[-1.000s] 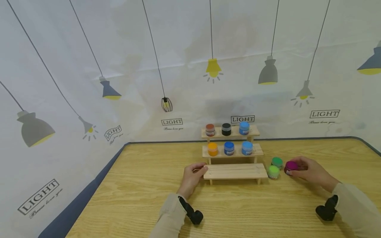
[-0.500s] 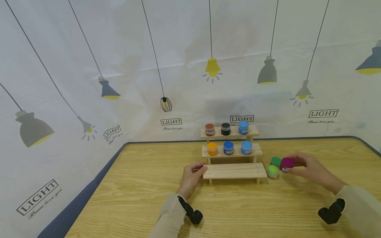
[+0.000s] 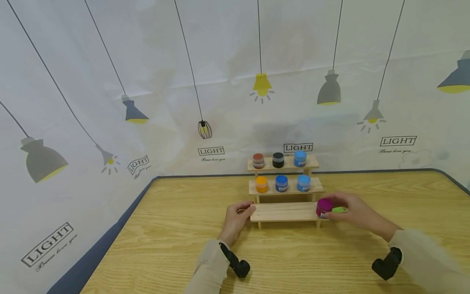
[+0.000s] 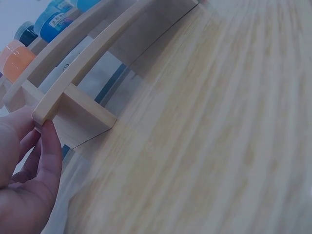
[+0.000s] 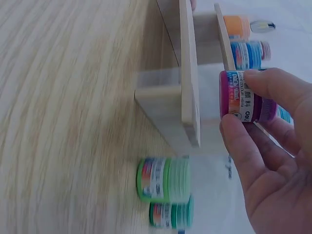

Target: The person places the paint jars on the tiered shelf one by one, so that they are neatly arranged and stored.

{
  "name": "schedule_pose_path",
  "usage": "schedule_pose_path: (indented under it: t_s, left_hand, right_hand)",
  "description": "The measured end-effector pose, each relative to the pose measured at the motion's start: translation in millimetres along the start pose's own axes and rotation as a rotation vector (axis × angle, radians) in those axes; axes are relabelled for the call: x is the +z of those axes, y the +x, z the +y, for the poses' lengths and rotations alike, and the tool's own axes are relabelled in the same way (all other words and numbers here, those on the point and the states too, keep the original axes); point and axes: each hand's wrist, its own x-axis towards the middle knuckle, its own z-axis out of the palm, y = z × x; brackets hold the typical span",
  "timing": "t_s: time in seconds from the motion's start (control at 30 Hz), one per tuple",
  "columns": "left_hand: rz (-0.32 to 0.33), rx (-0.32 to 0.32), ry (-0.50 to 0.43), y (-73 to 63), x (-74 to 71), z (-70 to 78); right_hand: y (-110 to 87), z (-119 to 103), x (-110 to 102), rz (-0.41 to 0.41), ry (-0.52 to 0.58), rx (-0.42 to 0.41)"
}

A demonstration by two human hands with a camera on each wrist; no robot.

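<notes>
A three-tier wooden display rack (image 3: 282, 211) stands on the table. My left hand (image 3: 235, 221) pinches the left end of its lowest board between thumb and fingers, plain in the left wrist view. My right hand (image 3: 356, 210) grips a purple paint jar (image 3: 324, 207) by its sides, over the right end of that board. In the right wrist view a small gap shows between the jar and the board. Beside the rack on the table stand a light green jar (image 5: 163, 180) and a dark green jar (image 5: 170, 213); in the head view my right hand mostly hides them.
On the middle tier sit an orange jar (image 3: 261, 184), a dark blue jar (image 3: 281, 183) and a light blue jar (image 3: 303, 183). The top tier bears a red-brown jar (image 3: 258, 161), a black jar (image 3: 278, 160) and another light blue jar (image 3: 300, 159). A lamp-printed wall sheet (image 3: 227, 98) rises behind.
My right hand has lifted the purple jar from the table and carried it left, past the green jars, over the lowest board's right end. My left hand keeps its hold.
</notes>
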Motion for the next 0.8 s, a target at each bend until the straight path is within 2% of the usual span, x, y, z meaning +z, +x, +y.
schedule_pose_path:
  t_s: [0.17, 0.3, 0.4, 0.63, 0.8]
  left_hand:
    - [-0.001, -0.012, -0.005, 0.2, 0.3, 0.1]
    - [-0.009, -0.01, -0.01, 0.2, -0.2, 0.5]
    - [-0.013, 0.007, -0.014, 0.5, -1.2, 0.7]
    - [-0.015, -0.011, -0.025, 1.2, -0.8, 0.6]
    - [-0.016, -0.012, -0.013, -10.4, -0.6, 19.7]
  right_hand:
    - [13.4, -8, 16, -0.061, 0.075, -0.05]
    - [25.6, -14, 32, -0.078, 0.081, -0.087]
    - [35.9, -21, 44, -0.093, 0.087, -0.091]
    - [55.5, -40, 67, -0.131, 0.13, -0.032]
    - [66.6, -45, 81, -0.152, 0.16, -0.045]
